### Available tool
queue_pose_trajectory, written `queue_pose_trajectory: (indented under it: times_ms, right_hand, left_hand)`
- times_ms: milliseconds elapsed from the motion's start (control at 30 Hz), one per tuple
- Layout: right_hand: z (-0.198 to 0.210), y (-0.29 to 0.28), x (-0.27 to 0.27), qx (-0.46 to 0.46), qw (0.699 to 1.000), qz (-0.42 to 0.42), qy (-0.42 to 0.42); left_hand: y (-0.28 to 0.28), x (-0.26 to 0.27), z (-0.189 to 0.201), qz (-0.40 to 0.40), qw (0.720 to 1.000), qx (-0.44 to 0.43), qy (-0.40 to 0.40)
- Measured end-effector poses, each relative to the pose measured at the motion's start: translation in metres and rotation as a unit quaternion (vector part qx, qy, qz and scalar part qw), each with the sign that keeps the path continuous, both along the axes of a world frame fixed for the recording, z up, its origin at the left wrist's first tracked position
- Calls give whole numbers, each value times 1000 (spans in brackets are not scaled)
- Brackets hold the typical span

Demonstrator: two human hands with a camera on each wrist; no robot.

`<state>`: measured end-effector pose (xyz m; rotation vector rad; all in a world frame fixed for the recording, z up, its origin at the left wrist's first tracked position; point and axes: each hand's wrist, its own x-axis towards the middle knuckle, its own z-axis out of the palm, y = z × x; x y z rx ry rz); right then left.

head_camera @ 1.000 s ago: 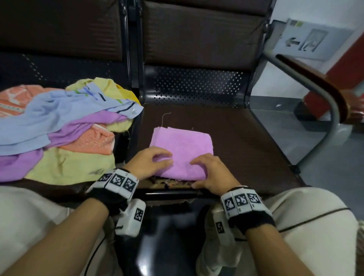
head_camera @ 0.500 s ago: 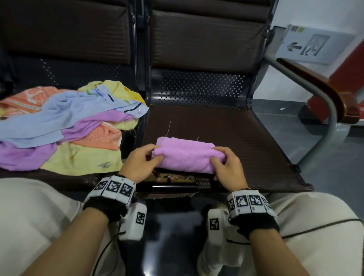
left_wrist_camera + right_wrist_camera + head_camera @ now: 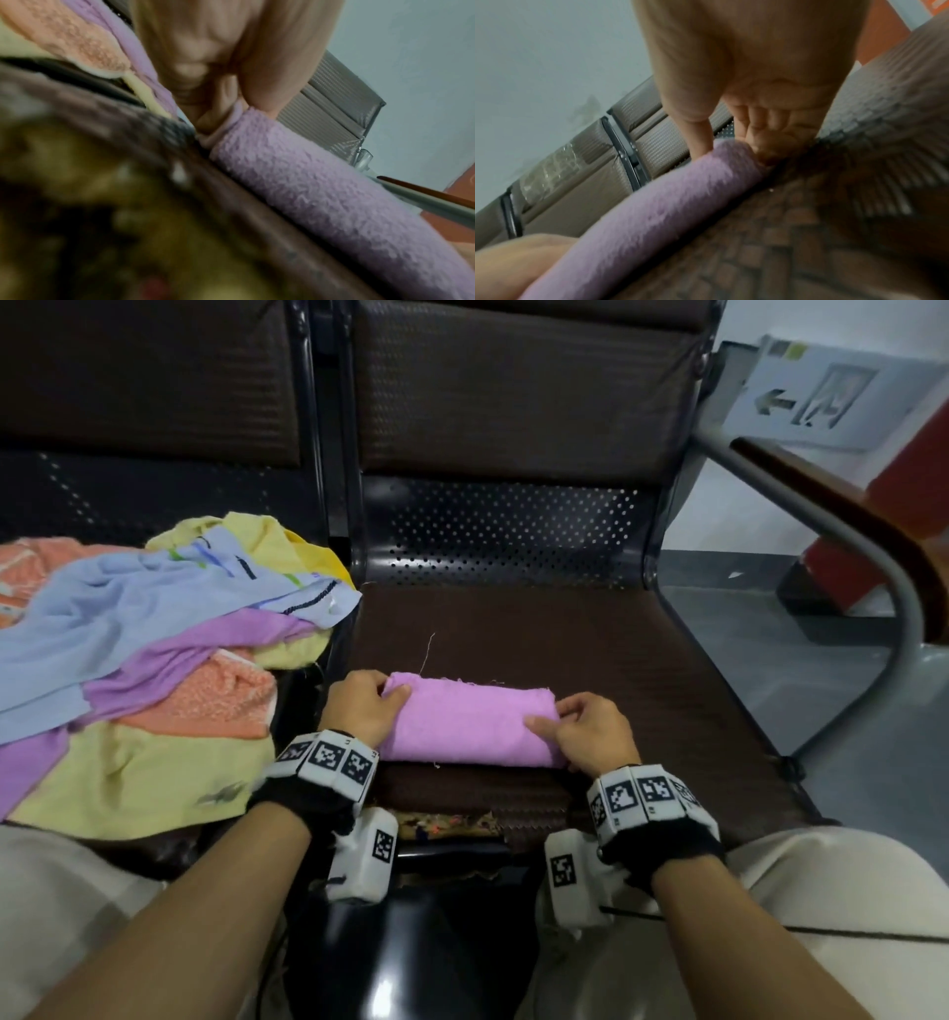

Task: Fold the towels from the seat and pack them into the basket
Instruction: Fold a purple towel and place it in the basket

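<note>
The folded purple towel (image 3: 470,729) lies as a thick, narrow bundle near the front edge of the brown seat (image 3: 590,649), and each short end is pinched by a hand: the left hand (image 3: 362,708) at 9 o'clock of the bundle, thumb on top and fingers curled under the end layers, and the right hand (image 3: 585,731) at 3 o'clock, gripping in the same way. The layers are judged to be held together only by these two end grips, so the fold could spring open or sag in the middle if the bundle is lifted unevenly or one grip is loosened early. A loose thread (image 3: 427,652) trails toward 12 o'clock and could be snagged. The pile of unfolded towels (image 3: 154,660) is heaped on the neighbouring seat at 9 o'clock, just beside the left hand, and could be dragged along by the wrist. No basket is seen in any view, so where the bundle must be carried cannot be told.
</note>
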<state>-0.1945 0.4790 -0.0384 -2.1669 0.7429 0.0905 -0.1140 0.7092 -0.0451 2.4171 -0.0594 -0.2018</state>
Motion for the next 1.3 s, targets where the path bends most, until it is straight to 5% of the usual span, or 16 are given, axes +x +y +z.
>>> queue_pose_trajectory:
  times_ms: [233,367,467,600,700,867,1000,1133,1300]
  right_hand:
    - [5,15,14,6,993,77,86]
    - [24,29,1,124,987,84,-56]
    - [55,39,-22,196,964,104,-149]
    - [113,45,-58,140,934,224,-241]
    - [154,37,-85,99,920,242,-291]
    - [193,-16,-120,87,915,117,-375]
    - [193,-81,-161,93,889,-36,-447]
    - [164,-150,-210,74,868,-183,-455]
    - [98,-228,-286,60,870,-291,-393]
  left_hand:
    - [-2,-4,2,21,999,-5,39]
    - [5,-18,20,-36,999,18,18]
    - [9,-34,47,-161,986,-15,-35]
    - [-1,-54,98,-310,944,-68,-85]
    - [-17,-69,128,-361,923,-127,-37]
    - [-62,-97,160,-366,913,-180,15]
    - [-123,-118,181,-395,914,-75,-59]
    - [-208,-151,188,-430,895,-15,-116]
    - [-312,-203,149,-529,843,47,-84]
